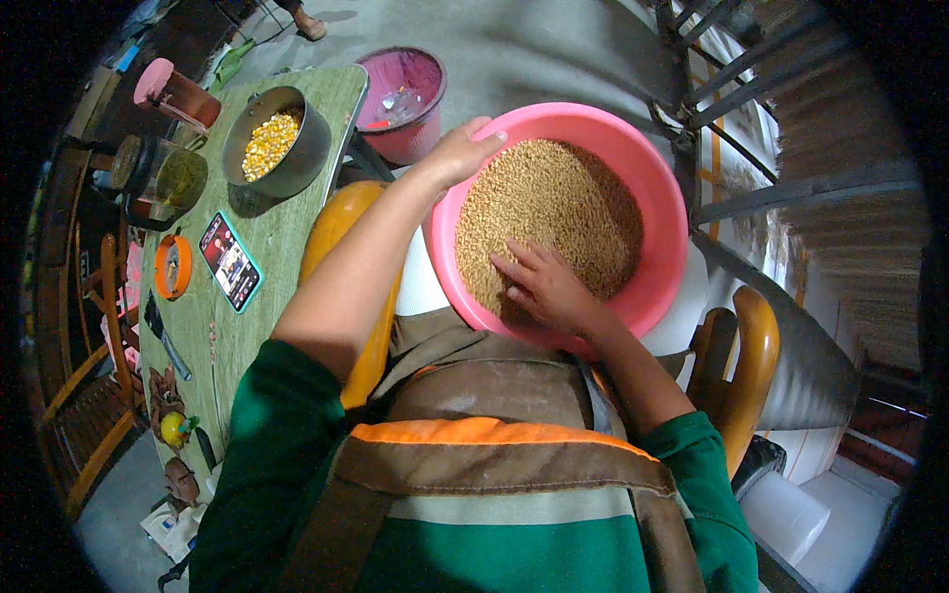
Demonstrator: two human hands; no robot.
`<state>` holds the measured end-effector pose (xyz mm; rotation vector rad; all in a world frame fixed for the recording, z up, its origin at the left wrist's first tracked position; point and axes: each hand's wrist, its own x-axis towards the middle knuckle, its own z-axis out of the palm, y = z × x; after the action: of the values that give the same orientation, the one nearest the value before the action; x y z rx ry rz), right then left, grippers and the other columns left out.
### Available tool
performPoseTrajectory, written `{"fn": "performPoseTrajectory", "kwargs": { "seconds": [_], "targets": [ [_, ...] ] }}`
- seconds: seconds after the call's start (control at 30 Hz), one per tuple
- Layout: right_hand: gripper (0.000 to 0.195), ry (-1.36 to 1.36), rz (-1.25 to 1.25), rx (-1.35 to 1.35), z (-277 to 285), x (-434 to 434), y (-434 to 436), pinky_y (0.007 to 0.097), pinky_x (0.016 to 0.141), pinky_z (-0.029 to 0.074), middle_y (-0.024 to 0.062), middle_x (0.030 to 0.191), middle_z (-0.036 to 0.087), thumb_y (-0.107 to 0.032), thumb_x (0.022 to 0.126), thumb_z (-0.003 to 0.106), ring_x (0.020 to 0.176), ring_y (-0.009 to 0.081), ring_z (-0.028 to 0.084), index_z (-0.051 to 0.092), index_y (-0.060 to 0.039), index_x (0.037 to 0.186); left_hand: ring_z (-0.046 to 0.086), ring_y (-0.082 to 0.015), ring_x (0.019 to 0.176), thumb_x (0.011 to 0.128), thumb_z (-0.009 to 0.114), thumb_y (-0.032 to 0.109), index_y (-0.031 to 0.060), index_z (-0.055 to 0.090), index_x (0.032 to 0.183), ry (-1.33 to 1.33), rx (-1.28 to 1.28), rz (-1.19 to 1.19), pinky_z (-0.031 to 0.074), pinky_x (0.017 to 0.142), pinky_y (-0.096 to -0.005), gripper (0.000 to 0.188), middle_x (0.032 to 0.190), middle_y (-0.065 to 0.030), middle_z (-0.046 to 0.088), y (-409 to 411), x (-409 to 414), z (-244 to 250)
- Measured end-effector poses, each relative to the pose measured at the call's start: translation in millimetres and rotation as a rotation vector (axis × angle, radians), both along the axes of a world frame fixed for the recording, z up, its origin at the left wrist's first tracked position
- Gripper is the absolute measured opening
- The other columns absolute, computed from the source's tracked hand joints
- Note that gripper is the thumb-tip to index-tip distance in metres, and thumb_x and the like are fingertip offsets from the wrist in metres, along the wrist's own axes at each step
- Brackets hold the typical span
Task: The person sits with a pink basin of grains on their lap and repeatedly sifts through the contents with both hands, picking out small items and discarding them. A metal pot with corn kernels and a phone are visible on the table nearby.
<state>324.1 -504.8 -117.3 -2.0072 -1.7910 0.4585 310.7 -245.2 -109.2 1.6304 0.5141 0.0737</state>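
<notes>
A pink plastic basin [671, 222] rests on my lap, holding a broad bed of tan grain [549, 193]. The kind of grain is too small to tell. With the thumb over the rim and the fingers outside, my left hand [463, 156] grips the basin at its far left. My right hand [549, 285] lies on the grain near the basin's close side. Its fingers are spread, and their tips touch the grains.
On the green table [282, 237] at left stand a metal pot [311, 159] of corn kernels [270, 144], a phone [230, 261] with a lit screen, an orange ashtray [185, 267] and lidded jars. Beyond it are a pink bin [400, 144] and another person's foot [310, 26]. Wooden armrests [752, 370] flank me.
</notes>
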Motion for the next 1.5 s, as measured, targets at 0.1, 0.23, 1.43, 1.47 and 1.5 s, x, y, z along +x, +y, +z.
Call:
{"fn": "performPoseTrajectory", "kwargs": {
  "seconds": [0.1,0.23,1.43,1.47,1.5],
  "targets": [
    [0.048,-0.073,0.05,-0.134,13,-8,-22,0.0487,0.106,0.027,0.0139,0.139,0.04,-0.02,0.086,0.056,0.128,0.0379,0.036,0.046,-0.0135,0.132,0.054,-0.0242,0.111,0.089,0.057,0.035,-0.0019,0.042,0.132,0.013,-0.001,-0.024,0.042,0.095,-0.0332,0.059,0.124,-0.0192,0.054,-3,-2,10],
    [0.04,-0.101,0.114,-0.216,0,8,-57,0.0481,0.105,0.029,0.0092,0.135,0.046,-0.02,0.085,0.057,0.127,0.0353,0.038,0.053,-0.011,0.124,0.059,-0.016,0.098,0.093,0.051,0.029,0.0056,0.049,0.126,0.019,-0.007,-0.028,0.047,0.084,-0.0313,0.04,0.11,-0.0088,0.06,-11,-7,28],
    [0.022,-0.097,-0.392,-0.124,3,35,-56,0.0384,0.069,0.051,0.0084,0.091,0.063,-0.014,0.072,0.071,0.082,0.0288,0.062,0.066,-0.0115,0.093,0.058,-0.016,0.1,0.092,0.054,0.032,0.0076,0.046,0.131,0.072,-0.108,0.016,0.048,0.084,-0.0315,0.046,0.113,-0.0086,0.06,-24,-12,51],
    [0.023,-0.103,-0.412,-0.156,2,31,-55,0.0395,0.07,0.051,0.0084,0.091,0.062,-0.014,0.07,0.072,0.082,0.0298,0.062,0.066,-0.0117,0.092,0.058,-0.0161,0.099,0.092,0.053,0.032,0.0075,0.046,0.131,0.068,-0.1,0.017,0.048,0.084,-0.0315,0.046,0.113,-0.0088,0.06,-23,-12,50],
    [0.022,-0.091,-0.402,-0.175,1,31,-55,0.0401,0.072,0.051,0.0086,0.092,0.063,-0.016,0.072,0.07,0.084,0.0298,0.062,0.066,-0.0123,0.093,0.058,-0.0162,0.099,0.092,0.053,0.032,0.0074,0.045,0.131,0.063,-0.093,0.017,0.048,0.084,-0.0316,0.047,0.113,-0.009,0.06,-22,-12,49]
  ]
}}
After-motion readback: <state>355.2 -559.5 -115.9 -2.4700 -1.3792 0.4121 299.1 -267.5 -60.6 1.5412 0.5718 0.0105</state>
